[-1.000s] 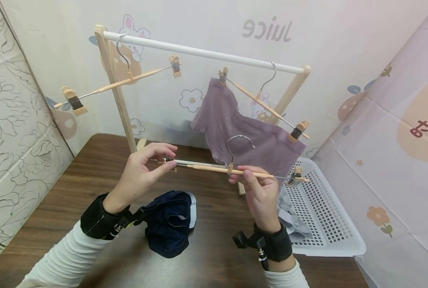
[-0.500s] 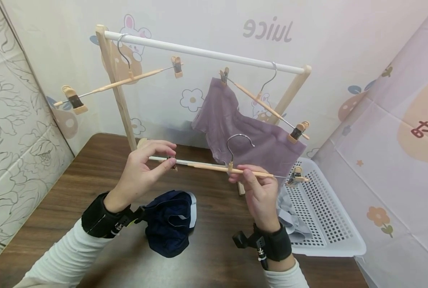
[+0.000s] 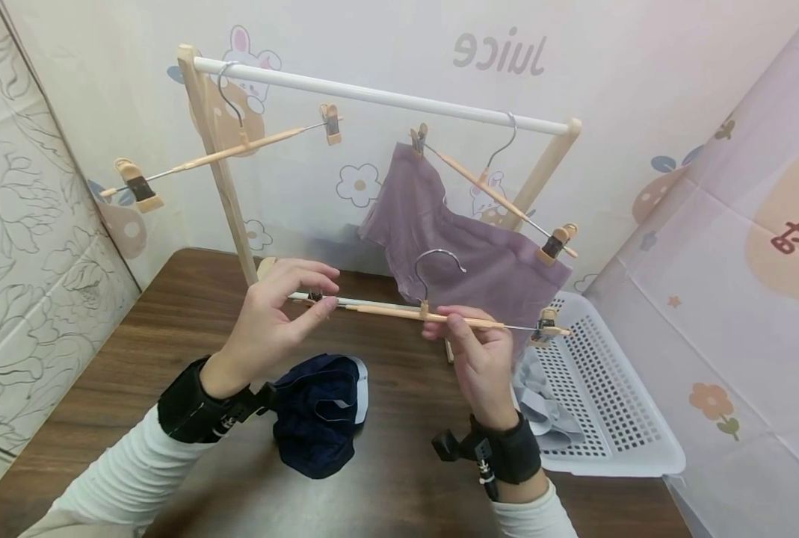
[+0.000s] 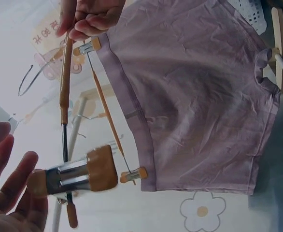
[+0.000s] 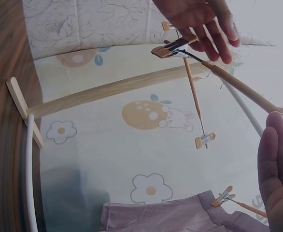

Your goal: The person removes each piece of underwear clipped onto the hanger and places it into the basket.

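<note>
My right hand (image 3: pixel 483 362) pinches the wooden bar of a clip hanger (image 3: pixel 386 311) between thumb and fingers. The hanger is held nearly level above the table, its metal hook pointing up. At its left end my left hand (image 3: pixel 267 314) has thumb and fingers apart. In the left wrist view, its fingertips lie right at one end of the hanger's clip (image 4: pixel 74 176), with the thumb away from it. The other clip (image 3: pixel 548 327) is beyond my right hand. A crumpled navy garment (image 3: pixel 315 418) with a pale band lies on the table below.
Behind stands a wooden rack with a white rail (image 3: pixel 372 93). A bare clip hanger (image 3: pixel 217 157) hangs at its left; mauve shorts (image 3: pixel 433 217) hang from another hanger (image 3: pixel 469 178) at its right. A white basket (image 3: pixel 631 403) holding grey cloth (image 3: pixel 547 418) stands at right.
My left thumb and fingers have spread apart at the left clip, which they pinched earlier. The held hanger and my right hand have shifted slightly left.
</note>
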